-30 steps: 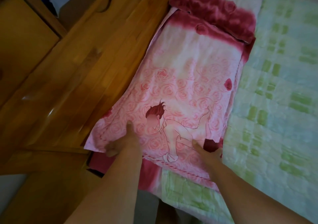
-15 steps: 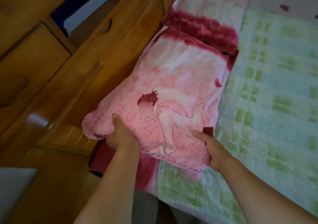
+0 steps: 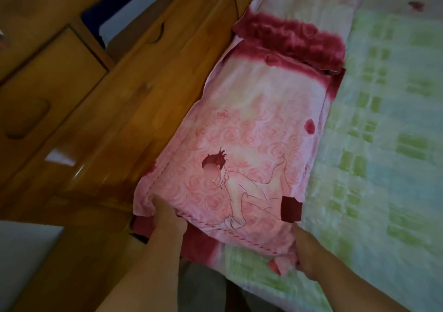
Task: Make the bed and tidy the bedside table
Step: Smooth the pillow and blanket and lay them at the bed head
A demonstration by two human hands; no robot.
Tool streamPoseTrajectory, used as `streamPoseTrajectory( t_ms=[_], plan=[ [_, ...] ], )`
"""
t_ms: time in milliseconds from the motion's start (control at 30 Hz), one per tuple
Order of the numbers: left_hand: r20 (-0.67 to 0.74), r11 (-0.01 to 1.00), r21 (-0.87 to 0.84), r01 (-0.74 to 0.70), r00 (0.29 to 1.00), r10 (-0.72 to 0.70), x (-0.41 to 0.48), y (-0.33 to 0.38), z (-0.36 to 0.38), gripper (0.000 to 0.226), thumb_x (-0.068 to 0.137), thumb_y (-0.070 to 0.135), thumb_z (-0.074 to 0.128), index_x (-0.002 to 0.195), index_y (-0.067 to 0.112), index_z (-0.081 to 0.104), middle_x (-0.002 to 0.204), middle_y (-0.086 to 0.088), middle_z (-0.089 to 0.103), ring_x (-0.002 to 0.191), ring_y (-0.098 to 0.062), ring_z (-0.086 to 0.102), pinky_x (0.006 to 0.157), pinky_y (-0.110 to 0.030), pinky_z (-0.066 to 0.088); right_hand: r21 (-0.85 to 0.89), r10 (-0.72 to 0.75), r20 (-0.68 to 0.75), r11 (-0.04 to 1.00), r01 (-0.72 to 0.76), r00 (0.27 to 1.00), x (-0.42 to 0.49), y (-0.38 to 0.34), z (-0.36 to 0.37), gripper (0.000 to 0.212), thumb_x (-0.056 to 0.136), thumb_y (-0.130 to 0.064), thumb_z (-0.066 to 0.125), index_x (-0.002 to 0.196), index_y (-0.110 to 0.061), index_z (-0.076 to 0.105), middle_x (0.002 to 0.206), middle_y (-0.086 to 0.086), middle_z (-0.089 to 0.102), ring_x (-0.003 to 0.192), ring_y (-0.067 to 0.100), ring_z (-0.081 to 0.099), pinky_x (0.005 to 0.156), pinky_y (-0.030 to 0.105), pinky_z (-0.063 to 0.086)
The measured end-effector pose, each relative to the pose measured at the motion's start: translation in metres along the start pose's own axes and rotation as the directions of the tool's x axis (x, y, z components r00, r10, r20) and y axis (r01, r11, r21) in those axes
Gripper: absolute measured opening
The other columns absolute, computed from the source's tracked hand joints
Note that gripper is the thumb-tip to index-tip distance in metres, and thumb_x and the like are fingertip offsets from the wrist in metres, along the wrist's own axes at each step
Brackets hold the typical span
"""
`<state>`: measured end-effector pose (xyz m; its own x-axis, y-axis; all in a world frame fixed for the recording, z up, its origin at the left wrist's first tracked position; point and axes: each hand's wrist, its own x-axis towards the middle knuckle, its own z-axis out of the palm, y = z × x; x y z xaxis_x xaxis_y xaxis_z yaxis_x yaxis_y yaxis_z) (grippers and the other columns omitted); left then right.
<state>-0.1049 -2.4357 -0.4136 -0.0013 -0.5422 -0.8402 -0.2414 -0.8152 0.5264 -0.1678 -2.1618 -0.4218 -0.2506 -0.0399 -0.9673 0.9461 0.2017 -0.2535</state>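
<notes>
Left hand (image 3: pixel 167 218) and right hand (image 3: pixel 305 251) each grip a near corner of the pink pillow (image 3: pixel 251 143); pull evenly, square it against the wooden headboard (image 3: pixel 143 91), then smooth flat.

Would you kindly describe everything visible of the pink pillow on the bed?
The pink pillow is soft fabric printed with roses and a cartoon figure, dark red at its far end. It lies flat along the bed's edge beside the wooden furniture, partly on the green quilt. The left hand and right hand grip its near corners.
</notes>
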Motion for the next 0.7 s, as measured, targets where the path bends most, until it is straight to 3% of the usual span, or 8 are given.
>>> streamPoseTrajectory(
  t_ms=[67, 200, 267, 333, 467, 567, 633, 700],
  plan=[
    [-0.11, 0.939, 0.34, -0.046, 0.99, 0.088, 0.007, 0.0, -0.001, 0.061, 0.102, 0.035, 0.037, 0.152, 0.007, 0.013, 0.156, -0.015, 0.023, 0.14, -0.033, 0.03, 0.102, -0.029, 0.04, 0.023, 0.014, 0.133, 1.0, -0.017, 0.991, -0.002, 0.0, -0.003, 0.04, 0.095, -0.04, 0.053, 0.111, -0.005, 0.063, 0.102, 0.018, 0.071, 0.057, 0.025, 0.065, 0.048, 0.029, 0.05],
    [-0.084, 0.461, 0.872, -0.164, 0.878, 0.472, 0.034, -0.005, -0.029, 0.067, 0.096, 0.034, 0.044, 0.152, 0.013, 0.012, 0.154, -0.01, 0.023, 0.138, -0.028, 0.032, 0.105, -0.033, 0.039, -0.158, 0.056, 0.141, 0.987, -0.033, 0.988, 0.009, 0.006, -0.022, 0.047, 0.072, -0.032, 0.078, 0.106, -0.001, 0.068, 0.097, 0.018, 0.071, 0.069, 0.025, 0.057, 0.052, 0.028, 0.041],
    [-0.117, 0.446, 0.889, -0.101, 0.893, 0.434, 0.05, -0.007, -0.033, 0.06, 0.09, 0.044, 0.045, 0.143, 0.016, 0.035, 0.143, -0.009, 0.041, 0.13, -0.027, 0.043, 0.105, -0.036, 0.042, -0.657, -0.056, -0.038, 0.754, 0.017, 0.998, 0.02, 0.016, -0.032, 0.044, 0.072, -0.031, 0.076, 0.105, -0.005, 0.066, 0.086, 0.01, 0.069, 0.069, 0.022, 0.061, 0.061, 0.03, 0.051],
    [-0.175, 0.638, 0.765, -0.095, 0.921, 0.347, 0.039, -0.003, -0.03, 0.071, 0.082, 0.05, 0.044, 0.139, 0.007, 0.042, 0.137, -0.019, 0.045, 0.125, -0.037, 0.046, 0.105, -0.047, 0.042, -0.93, -0.211, -0.106, 0.366, -0.022, 0.972, 0.029, 0.019, -0.036, 0.044, 0.076, -0.035, 0.062, 0.115, -0.014, 0.063, 0.1, 0.003, 0.068, 0.087, 0.02, 0.066, 0.079, 0.032, 0.055],
    [-0.271, 0.672, 0.7, -0.242, 0.78, 0.564, -0.016, 0.011, 0.001, 0.072, 0.094, 0.031, 0.05, 0.151, 0.008, 0.014, 0.157, -0.017, 0.013, 0.143, -0.038, 0.017, 0.115, -0.051, 0.021, -0.975, -0.421, -0.125, 0.221, -0.033, 0.898, 0.013, 0.001, -0.018, 0.044, 0.091, -0.037, 0.046, 0.13, -0.017, 0.049, 0.117, 0.003, 0.061, 0.104, 0.022, 0.062, 0.085, 0.033, 0.051],
    [0.18, 0.136, 0.816, -0.562, 0.471, 0.864, -0.023, 0.01, 0.03, 0.07, 0.094, 0.041, 0.045, 0.151, 0.016, 0.015, 0.16, -0.013, 0.006, 0.146, -0.033, 0.01, 0.115, -0.054, 0.015, -0.985, -0.755, -0.127, 0.173, 0.008, 0.643, 0.011, -0.012, -0.011, 0.054, 0.095, -0.043, 0.045, 0.141, -0.015, 0.036, 0.132, 0.008, 0.046, 0.117, 0.024, 0.051, 0.09, 0.036, 0.047],
    [0.5, -0.185, 0.756, -0.628, 0.372, 0.782, -0.016, 0.004, 0.045, 0.067, 0.095, 0.049, 0.029, 0.152, 0.022, 0.01, 0.161, -0.011, -0.003, 0.148, -0.03, 0.0, 0.115, -0.052, 0.002, -0.986, -0.872, 0.035, 0.05, 0.161, 0.489, 0.01, -0.016, 0.002, 0.062, 0.096, -0.042, 0.043, 0.15, -0.019, 0.026, 0.151, 0.012, 0.03, 0.134, 0.029, 0.038, 0.102, 0.042, 0.04],
    [0.721, -0.433, 0.667, -0.606, 0.38, 0.58, -0.004, -0.004, 0.053, 0.066, 0.093, 0.054, 0.012, 0.152, 0.026, 0.014, 0.161, -0.008, -0.001, 0.148, -0.028, 0.0, 0.118, -0.052, 0.001, -0.966, -0.784, 0.218, -0.087, 0.244, 0.582, 0.016, -0.019, 0.015, 0.067, 0.094, -0.049, 0.031, 0.154, -0.022, 0.014, 0.16, 0.012, 0.008, 0.144, 0.03, 0.024, 0.112, 0.047, 0.026]
  ],
)
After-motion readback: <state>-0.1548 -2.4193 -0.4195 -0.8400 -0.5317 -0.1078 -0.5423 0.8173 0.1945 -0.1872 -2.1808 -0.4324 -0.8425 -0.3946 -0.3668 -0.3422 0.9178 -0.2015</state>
